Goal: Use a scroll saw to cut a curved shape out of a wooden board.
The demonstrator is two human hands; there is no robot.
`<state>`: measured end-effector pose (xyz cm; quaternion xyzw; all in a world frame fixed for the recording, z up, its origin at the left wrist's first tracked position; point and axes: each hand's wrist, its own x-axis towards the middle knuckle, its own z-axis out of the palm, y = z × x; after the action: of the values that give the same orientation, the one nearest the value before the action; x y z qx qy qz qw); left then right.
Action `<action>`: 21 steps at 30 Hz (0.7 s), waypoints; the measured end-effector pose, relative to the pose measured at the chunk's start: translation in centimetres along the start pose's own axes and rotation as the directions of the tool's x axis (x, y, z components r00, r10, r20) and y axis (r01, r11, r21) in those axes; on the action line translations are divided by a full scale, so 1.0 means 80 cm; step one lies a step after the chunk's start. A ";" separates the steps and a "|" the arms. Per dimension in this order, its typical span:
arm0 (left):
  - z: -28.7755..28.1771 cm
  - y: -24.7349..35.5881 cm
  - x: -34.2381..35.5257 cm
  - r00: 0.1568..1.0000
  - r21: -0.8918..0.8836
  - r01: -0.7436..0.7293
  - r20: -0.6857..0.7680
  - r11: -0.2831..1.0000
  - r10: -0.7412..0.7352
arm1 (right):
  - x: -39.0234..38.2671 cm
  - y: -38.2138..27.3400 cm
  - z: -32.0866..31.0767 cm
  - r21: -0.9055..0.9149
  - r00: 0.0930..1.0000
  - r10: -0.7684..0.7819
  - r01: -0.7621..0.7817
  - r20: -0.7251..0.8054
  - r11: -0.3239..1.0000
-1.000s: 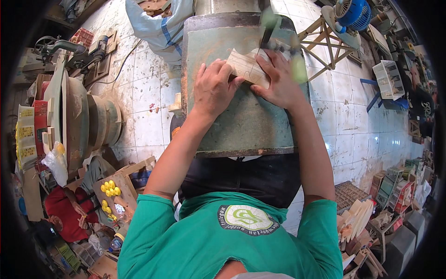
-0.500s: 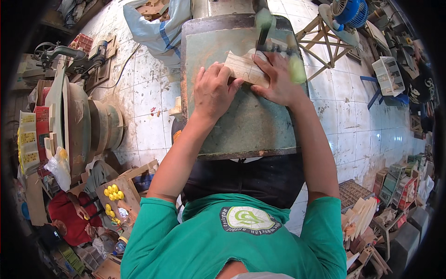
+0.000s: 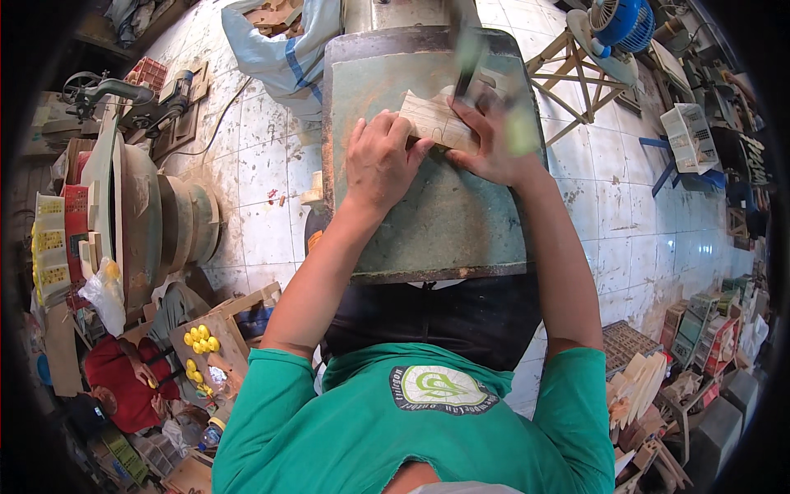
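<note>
A pale wooden board with pencilled curved outlines lies near the far end of a worn green machine table. At the board's left end, my left hand is closed on it, the thumb along the near edge. My right hand grips its right side, the thumb low and the fingers curled over the far part. Close above the right fingers, a dark upright machine part with green pieces is badly blurred. It hides some of those fingers, and I cannot make out a blade.
A white sack holding wood scraps stands beyond the table's left side. A blue fan sits on a wooden stand at the far right. To the left is a large round machine. A person in red works at lower left near yellow pieces.
The view has shifted very slightly. Both hands keep their hold on the board, which has hardly moved. The blurred green pieces near my right hand look a little different.
</note>
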<state>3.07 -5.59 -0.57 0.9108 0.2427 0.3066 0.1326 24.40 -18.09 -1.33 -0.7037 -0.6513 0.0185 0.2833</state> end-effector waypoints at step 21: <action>0.005 0.001 0.001 1.000 0.024 0.029 0.009 0.999 -0.029 | 0.005 0.019 0.007 0.019 0.998 0.042 -0.043 0.037 0.999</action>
<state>3.43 -5.69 -0.82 0.9102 0.2588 0.2975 0.1271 25.60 -17.51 -2.31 -0.7140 -0.6412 0.0437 0.2777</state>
